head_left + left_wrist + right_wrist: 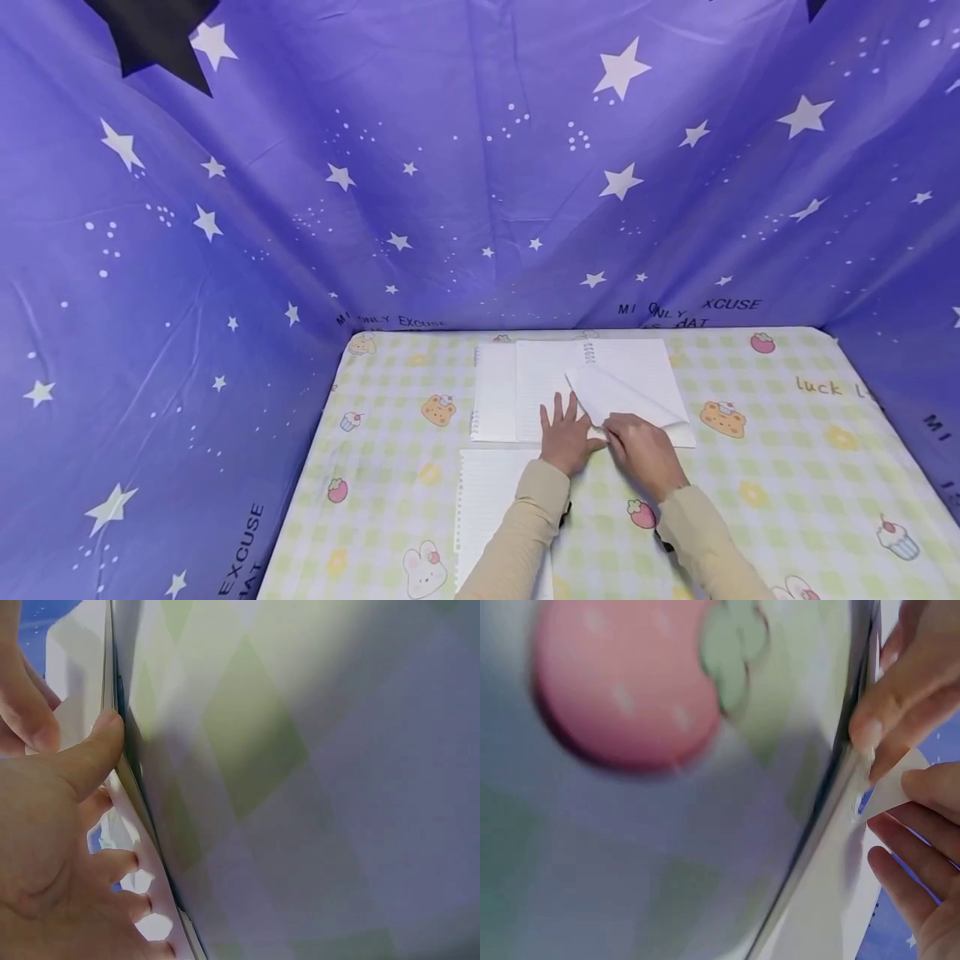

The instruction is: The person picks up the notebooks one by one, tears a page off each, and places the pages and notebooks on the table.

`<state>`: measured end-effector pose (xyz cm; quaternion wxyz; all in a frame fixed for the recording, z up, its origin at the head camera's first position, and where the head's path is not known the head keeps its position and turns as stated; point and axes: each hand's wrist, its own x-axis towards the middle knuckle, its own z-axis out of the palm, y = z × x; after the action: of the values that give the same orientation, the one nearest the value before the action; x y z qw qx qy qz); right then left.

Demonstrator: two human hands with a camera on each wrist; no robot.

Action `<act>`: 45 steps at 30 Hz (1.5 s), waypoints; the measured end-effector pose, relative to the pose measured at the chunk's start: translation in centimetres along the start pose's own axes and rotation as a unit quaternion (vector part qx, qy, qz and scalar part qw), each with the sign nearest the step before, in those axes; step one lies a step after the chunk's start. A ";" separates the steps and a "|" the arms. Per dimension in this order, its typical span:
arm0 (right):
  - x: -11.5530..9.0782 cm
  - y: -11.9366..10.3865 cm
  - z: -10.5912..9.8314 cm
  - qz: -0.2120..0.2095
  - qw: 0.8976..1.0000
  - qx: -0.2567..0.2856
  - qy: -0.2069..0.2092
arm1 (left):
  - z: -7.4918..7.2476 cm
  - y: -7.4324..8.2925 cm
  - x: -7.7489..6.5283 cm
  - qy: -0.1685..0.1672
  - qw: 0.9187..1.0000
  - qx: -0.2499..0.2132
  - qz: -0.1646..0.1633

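A spiral notebook (651,360) lies spread on the table, its wire coil (589,353) showing near the middle. My left hand (568,440) rests on its left-hand page (542,379), fingers straight and spread. The left thumb lies along the notebook's near edge in the left wrist view. Just right of that thumb, my right hand (645,454) pinches a white page (626,398) by its lower inner corner. That page is folded up diagonally over the right side of the notebook. In the right wrist view, the right thumb and fingers grip the page corner (892,787) beside the left fingertips.
A lined loose sheet (495,492) with a ragged, punched left edge lies below the notebook, partly under the left forearm. Another white sheet (495,392) with a ragged edge lies at the notebook's left. The table has a checked cloth (787,450); blue star-patterned curtains (480,167) surround it.
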<state>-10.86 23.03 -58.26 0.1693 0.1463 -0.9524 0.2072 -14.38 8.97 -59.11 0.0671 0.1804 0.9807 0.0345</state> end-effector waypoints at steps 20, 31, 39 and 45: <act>-3.3 -1.3 -1.2 0.081 0.986 0.070 0.130 | 0.1 -0.3 0.4 0.006 1.000 -0.005 0.002; -5.6 -2.3 -2.1 0.179 0.957 0.126 0.188 | 0.1 0.0 0.3 -0.021 1.000 -0.012 -0.011; -7.2 -2.7 -2.2 0.185 0.940 0.160 0.238 | 0.1 0.0 0.0 0.007 0.999 -0.036 -0.004; -8.4 -2.8 -1.9 0.206 0.925 0.172 0.269 | 0.0 0.0 -0.5 0.034 0.999 -0.030 0.003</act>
<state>-1.78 23.17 -58.89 0.3451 -0.0872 -0.8296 0.4301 -13.94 8.84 -59.02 0.0391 0.1796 0.9805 0.0702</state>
